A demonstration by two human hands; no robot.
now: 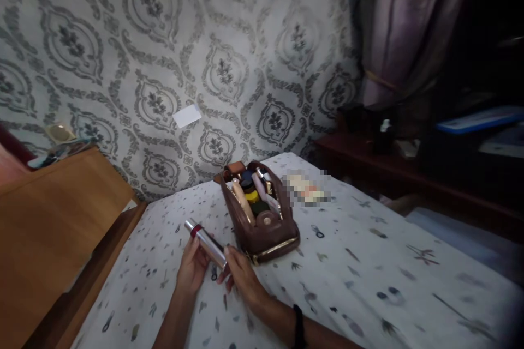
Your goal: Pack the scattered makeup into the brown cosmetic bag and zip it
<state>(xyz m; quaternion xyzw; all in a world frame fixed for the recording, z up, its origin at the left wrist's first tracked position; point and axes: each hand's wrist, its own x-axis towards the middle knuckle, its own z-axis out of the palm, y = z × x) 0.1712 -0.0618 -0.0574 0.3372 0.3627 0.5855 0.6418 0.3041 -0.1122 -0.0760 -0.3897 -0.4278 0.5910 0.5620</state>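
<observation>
A shiny silver cylinder (pixel 212 248) with a dark red band near its upper end lies slantwise between my two hands, above the bed. It looks like a cosmetic tube. My left hand (pixel 194 263) is closed around its upper left part from below. At its lower right end, my right hand (pixel 241 272) grips it with thumb and fingers. Just beyond my hands, a dark brown bag (pixel 268 237) stands unzipped, its gold zipper spread apart. Inside are several cosmetic items, among them a peach-coloured tube (pixel 243 202) and a yellow-banded container (pixel 252 196).
A sheet with small printed motifs (pixel 347 283) covers the bed. Right of the bag lies a blurred-out flat item (pixel 306 189). A wooden headboard-like panel (pixel 53 218) borders the left side. Patterned wallpaper rises behind, and a dark red shelf (pixel 352 161) runs along the right.
</observation>
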